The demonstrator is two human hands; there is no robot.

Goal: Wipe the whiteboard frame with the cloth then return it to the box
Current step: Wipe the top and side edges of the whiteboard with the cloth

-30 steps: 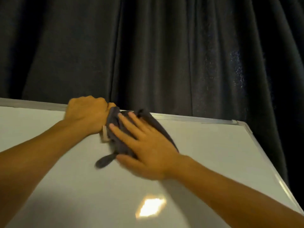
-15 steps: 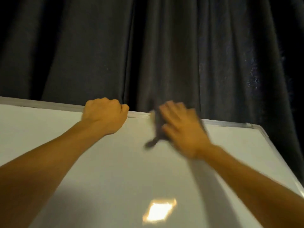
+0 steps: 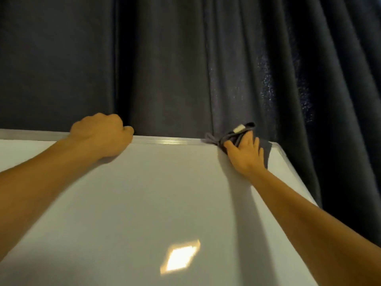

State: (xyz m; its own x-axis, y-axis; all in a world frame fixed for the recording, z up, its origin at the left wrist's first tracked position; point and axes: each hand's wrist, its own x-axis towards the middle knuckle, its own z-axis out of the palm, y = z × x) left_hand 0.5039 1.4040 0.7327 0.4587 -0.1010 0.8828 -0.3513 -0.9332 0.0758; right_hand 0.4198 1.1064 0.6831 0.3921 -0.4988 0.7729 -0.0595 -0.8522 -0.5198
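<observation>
Nearest, a bright patch of reflected light (image 3: 180, 257) on the white board (image 3: 144, 203), low and right of centre. Two bare forearms reaching up across the board from the near corners, left from the lower left, right from the lower right, each casting a soft shadow on the white.

Farther up, left hand (image 3: 102, 135) balled into a fist at the board's top edge, left of centre, knuckles over the silver frame (image 3: 169, 140), fingers (image 3: 109, 120) curled tight together; whether clamped on the frame or only pressed on it, cannot tell. Thumb tip resting on the frame strip.

Right hand (image 3: 245, 153) near the top right corner, palm down, pressing the cloth (image 3: 266, 152) onto the board and frame. Fingers (image 3: 250, 142) close together and bent over the bunched part of the cloth, clamped on it. Grey cloth spread flat under and to the right of the palm, reaching almost to the rounded corner; a twisted tail of it lying on the frame just left of the hand; another fold sticking up past the fingertips above the top edge, with a small pale tag (image 3: 239, 128) on it.

Bare stretch of frame between the two hands, well apart from each other. Frame's right side running down from the corner toward the near right.

Behind the board, a dark curtain (image 3: 185, 58) in vertical folds filling the whole background.
</observation>
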